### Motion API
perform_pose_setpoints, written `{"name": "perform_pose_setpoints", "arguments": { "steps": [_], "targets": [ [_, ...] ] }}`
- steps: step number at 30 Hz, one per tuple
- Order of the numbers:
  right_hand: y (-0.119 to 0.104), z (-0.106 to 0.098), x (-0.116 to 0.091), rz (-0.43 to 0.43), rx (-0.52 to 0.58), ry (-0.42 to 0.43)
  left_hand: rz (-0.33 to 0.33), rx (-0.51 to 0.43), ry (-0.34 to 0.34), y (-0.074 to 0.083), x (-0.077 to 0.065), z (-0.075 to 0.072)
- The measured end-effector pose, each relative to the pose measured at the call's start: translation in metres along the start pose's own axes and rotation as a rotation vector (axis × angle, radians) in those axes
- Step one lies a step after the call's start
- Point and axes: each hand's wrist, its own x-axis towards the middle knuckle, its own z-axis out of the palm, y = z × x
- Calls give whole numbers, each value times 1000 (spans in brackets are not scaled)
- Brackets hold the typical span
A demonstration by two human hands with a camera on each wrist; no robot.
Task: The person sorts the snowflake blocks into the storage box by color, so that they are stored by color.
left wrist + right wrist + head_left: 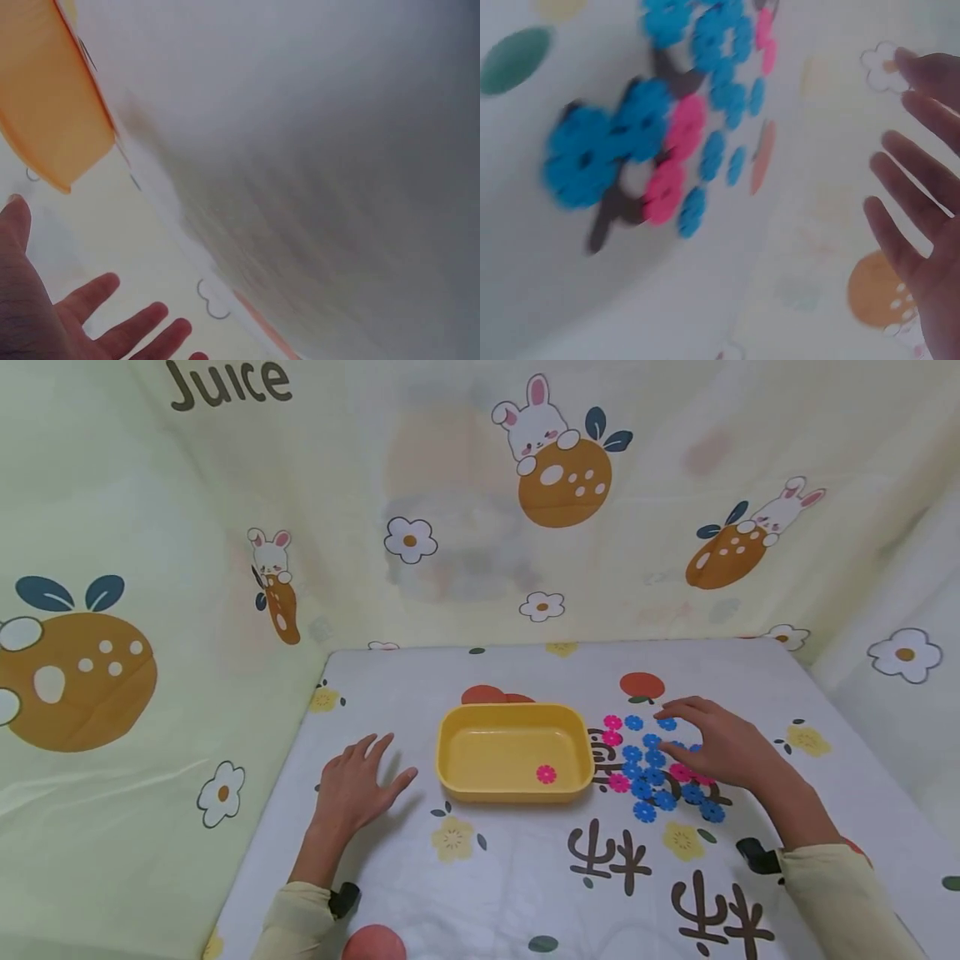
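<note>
In the head view a yellow tray (480, 795) stands mid-table with one pink flower-shaped disc (547, 774) inside it, toward the right. To its right lie several blue flower-shaped discs (644, 811) mixed with a few pink ones (618, 782). My right hand (716, 743) hovers over the far right part of this group, fingers spread, holding nothing; it hides some discs. Seen from the right wrist, the same hand (937, 172) is apart from the discs (585, 157). Left of the tray is my left hand (356, 785), empty, its fingers spread; the left wrist view shows the tray's side (60, 97) beyond the thumb.
A white printed cloth (525, 902) covers the table, with fruit, flowers and lettering drawn on it. Behind it and at both sides hang pale curtains (450, 443) with rabbit and orange prints. Each wrist wears a small black camera strap (345, 900).
</note>
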Motion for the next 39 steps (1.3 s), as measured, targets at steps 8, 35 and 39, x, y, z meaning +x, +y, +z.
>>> {"name": "perform_pose_setpoints", "arguments": {
  "steps": [8, 35, 39],
  "targets": [
    [25, 8, -29, -9, 16, 154, -7, 2, -19, 0, 0, -1],
    [63, 39, -58, 122, 279, 171, -14, 4, -39, 3, -4, -2],
    [67, 48, -61, 154, 299, 125, -11, 5, -44, 3, -5, -1]
  ]
}}
